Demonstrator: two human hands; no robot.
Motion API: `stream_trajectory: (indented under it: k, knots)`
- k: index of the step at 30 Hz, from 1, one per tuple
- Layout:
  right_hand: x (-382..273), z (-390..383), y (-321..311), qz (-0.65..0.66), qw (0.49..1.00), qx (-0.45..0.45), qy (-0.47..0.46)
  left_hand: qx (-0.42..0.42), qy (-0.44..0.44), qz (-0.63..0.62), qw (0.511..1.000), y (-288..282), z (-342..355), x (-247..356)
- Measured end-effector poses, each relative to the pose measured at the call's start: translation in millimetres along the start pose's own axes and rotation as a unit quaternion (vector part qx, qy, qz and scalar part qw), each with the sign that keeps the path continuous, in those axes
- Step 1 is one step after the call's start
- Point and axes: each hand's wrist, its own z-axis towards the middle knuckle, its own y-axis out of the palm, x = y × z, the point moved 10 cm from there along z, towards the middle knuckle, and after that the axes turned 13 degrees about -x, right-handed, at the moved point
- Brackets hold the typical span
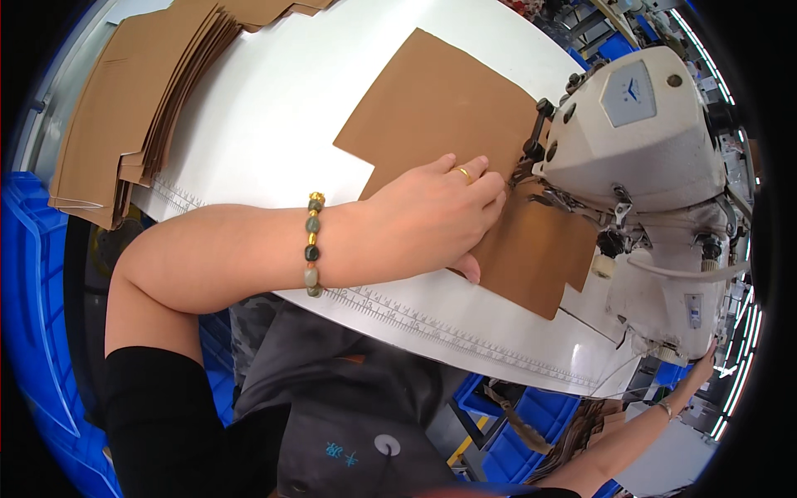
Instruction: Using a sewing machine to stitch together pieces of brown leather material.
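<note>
My left hand (436,217) lies flat, fingers together, on a brown leather-like piece (440,112) spread on the white sewing table (274,108). The fingertips press the piece right by the needle area (531,178) of the white sewing machine (647,149). A gold ring is on one finger and a bead bracelet (312,245) circles the wrist. My right hand (701,369) reaches around the far right end of the machine, touching its side near the handwheel; what its fingers do is mostly hidden.
A thick stack of brown cut pieces (137,108) sits at the table's left end. Blue plastic crates (37,315) stand at the left and below the table (531,423). A ruler scale runs along the table's near edge (432,325).
</note>
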Motion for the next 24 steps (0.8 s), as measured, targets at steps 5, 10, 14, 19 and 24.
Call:
stream_trajectory:
  k: [5, 10, 14, 19, 24]
  knots:
    - [-30.4, -59.2, 62.7, -0.061, 0.981, 0.140, -0.117, -0.029, -0.020, 0.023, 0.999, 1.4, 10.4, 6.1]
    - [-54.7, -92.0, 63.8, -0.212, 0.938, 0.212, -0.172, -0.004, -0.022, 0.028, 0.999, -1.2, 5.8, 3.6]
    - [-59.1, -114.4, 59.9, -0.145, 0.930, 0.274, -0.197, -0.002, -0.014, 0.019, 1.000, -1.1, 9.0, 4.6]
    - [-29.1, -104.5, 71.3, 0.188, 0.956, 0.212, -0.070, 0.001, -0.013, 0.006, 1.000, -3.0, 6.5, 2.8]
    - [-42.5, -125.1, 92.0, 0.224, 0.951, 0.209, -0.041, 0.009, -0.014, 0.011, 1.000, -2.7, 7.9, 3.6]
